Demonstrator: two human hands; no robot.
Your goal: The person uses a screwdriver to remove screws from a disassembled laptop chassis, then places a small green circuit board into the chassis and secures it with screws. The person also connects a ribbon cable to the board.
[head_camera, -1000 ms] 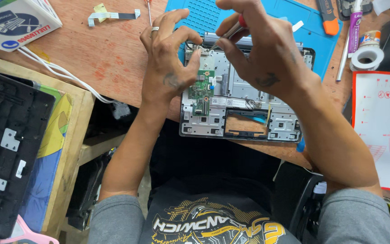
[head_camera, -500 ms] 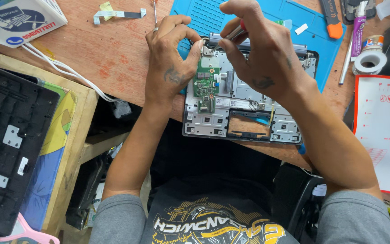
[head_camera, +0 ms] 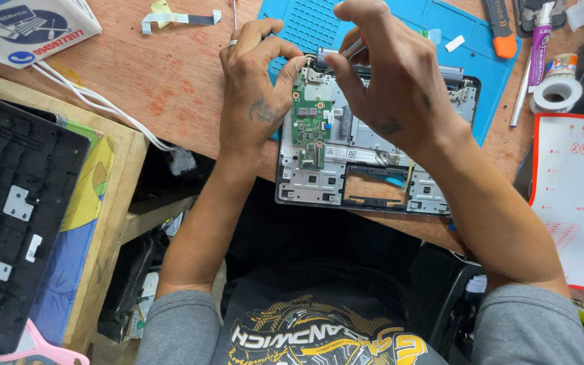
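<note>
A grey laptop chassis (head_camera: 346, 179) lies open on the wooden bench, partly on a blue work mat (head_camera: 319, 23). A small green circuit board (head_camera: 311, 125) sits at its upper left. My left hand (head_camera: 255, 88) rests at the chassis' left top corner, with thumb and fingers pinched around the metal hinge (head_camera: 312, 66). My right hand (head_camera: 386, 81) hovers over the top edge and grips a slim metal tool (head_camera: 353, 49) whose tip points at that hinge. Most of the tool is hidden by my fingers.
A black laptop cover (head_camera: 8, 216) lies on a side table at the left. A white cable (head_camera: 96, 101), a flat ribbon cable (head_camera: 177, 19), a tape roll (head_camera: 557, 93), a glue tube (head_camera: 539, 40), an orange-handled tool (head_camera: 501, 30) and a white-red mat (head_camera: 582, 203) surround the chassis.
Both hands stay at the hinge corner of the chassis; the fingers have shifted slightly around it. The camera has drifted a little, so the scene sits lower in view.
</note>
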